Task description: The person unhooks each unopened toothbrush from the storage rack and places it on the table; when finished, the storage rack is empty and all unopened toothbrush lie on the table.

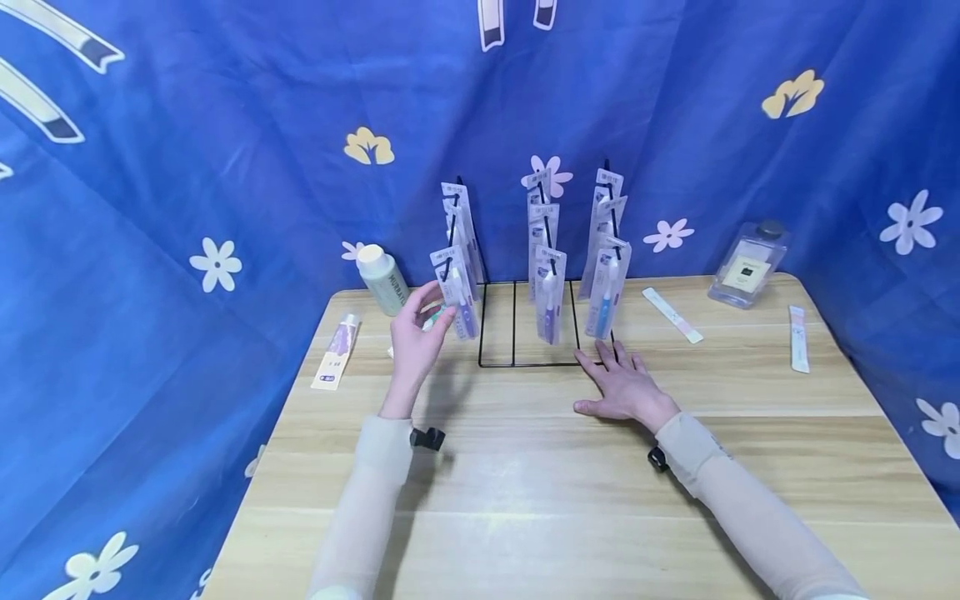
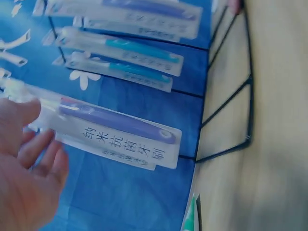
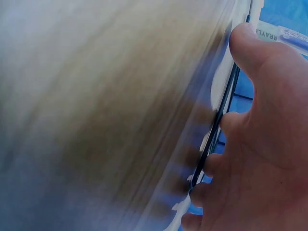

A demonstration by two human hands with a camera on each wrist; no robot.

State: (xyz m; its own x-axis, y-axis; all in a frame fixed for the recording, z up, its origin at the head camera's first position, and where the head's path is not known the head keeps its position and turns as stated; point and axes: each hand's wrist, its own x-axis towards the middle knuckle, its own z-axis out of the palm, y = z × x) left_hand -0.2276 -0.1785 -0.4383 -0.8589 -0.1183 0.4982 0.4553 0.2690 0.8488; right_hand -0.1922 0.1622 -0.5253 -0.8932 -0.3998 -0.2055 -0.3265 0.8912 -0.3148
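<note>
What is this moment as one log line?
Left hand: beside hanging purple-handled, plastic-packaged toothbrush, contact unclear | Right hand: spread at front edge of black wire rack

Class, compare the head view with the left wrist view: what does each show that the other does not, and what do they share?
Only the head view shows the glass bottle, the white-capped bottle, the tube at the far left and the two slim packets.

Only the left wrist view shows large dark lettering beside the purple handle of a toothbrush pack.

Both show hanging toothbrush packs, the left hand, the black rack, the table and the blue cloth.
</note>
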